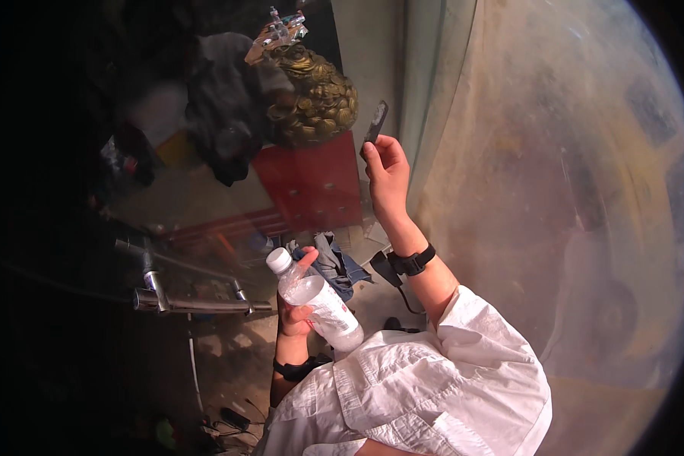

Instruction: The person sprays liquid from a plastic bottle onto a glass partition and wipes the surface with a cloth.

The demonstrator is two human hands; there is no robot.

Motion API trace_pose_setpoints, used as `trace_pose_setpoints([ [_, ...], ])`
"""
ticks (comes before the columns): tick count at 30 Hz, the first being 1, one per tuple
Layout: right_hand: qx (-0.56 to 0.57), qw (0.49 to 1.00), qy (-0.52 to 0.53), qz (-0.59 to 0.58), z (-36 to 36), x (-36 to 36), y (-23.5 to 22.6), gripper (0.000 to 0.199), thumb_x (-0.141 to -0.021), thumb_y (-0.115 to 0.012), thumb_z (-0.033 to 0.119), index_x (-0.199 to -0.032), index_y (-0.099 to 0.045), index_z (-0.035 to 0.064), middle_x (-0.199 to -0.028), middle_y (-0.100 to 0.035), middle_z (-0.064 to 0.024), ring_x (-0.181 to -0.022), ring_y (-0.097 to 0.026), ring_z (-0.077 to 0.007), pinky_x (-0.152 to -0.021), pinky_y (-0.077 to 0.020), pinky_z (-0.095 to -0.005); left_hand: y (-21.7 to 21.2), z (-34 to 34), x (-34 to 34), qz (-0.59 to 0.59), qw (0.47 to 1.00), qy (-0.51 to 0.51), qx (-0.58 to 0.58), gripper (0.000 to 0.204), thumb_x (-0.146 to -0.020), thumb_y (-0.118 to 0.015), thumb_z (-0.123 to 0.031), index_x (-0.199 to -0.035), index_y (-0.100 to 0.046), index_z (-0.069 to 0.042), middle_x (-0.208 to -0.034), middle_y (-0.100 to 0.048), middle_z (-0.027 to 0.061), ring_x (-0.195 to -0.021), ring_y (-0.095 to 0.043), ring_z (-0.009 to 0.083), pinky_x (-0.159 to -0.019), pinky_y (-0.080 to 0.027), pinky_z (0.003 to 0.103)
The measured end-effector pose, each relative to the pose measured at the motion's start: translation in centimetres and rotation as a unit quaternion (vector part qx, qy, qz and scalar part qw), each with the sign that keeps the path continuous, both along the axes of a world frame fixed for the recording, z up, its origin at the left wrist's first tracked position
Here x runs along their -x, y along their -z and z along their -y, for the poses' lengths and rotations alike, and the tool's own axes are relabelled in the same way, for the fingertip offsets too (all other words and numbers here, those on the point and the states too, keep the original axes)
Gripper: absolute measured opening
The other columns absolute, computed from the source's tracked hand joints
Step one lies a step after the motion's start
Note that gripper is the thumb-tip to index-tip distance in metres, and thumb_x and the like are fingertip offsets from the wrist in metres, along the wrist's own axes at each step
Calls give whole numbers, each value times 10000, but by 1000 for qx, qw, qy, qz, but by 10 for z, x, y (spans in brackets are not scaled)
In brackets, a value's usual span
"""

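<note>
Firmly clasping a clear plastic bottle (315,296) (white cap on) in left hand (295,308); pinching a thin dark scraper (375,125) in right hand (387,171).

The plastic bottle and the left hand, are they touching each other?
Touching. The head view shows the left hand wrapped around the plastic bottle, with the thumb lying against its neck near the white cap and no gap visible.

Right hand (387,171) raised and gripping, left hand (295,304) low, clasped.
</note>
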State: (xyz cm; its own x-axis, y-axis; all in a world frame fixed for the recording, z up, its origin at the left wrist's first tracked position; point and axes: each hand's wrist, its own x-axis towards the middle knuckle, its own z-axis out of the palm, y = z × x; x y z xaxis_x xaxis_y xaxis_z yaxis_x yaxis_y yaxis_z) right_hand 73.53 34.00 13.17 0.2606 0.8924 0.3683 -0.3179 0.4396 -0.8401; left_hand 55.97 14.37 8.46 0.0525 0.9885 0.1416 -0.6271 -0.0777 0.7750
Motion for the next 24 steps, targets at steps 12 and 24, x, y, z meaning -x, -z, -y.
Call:
trace_pose_setpoints([
  [12,-164,920,86,347,-86,-14,-10,234,-1028,-555,158,-869,-584,-11,-668,-634,-51,-583,-579,-85,-557,-456,-257,-1,20,5,-8,995,-98,15,1065,-577,-800,-273,-1452,-346,130,-1501,-362,125,-1197,-560,186,-952,-515,315],
  [24,-55,920,113,371,-98,-47,-48,218,-1009,-576,166,-883,-579,-11,-671,-643,-90,-610,-625,-139,-588,-471,-287,1,23,6,-28,994,-101,20,1044,-577,-801,-264,-1445,-372,125,-1495,-378,107,-1242,-527,187,-987,-497,327],
])
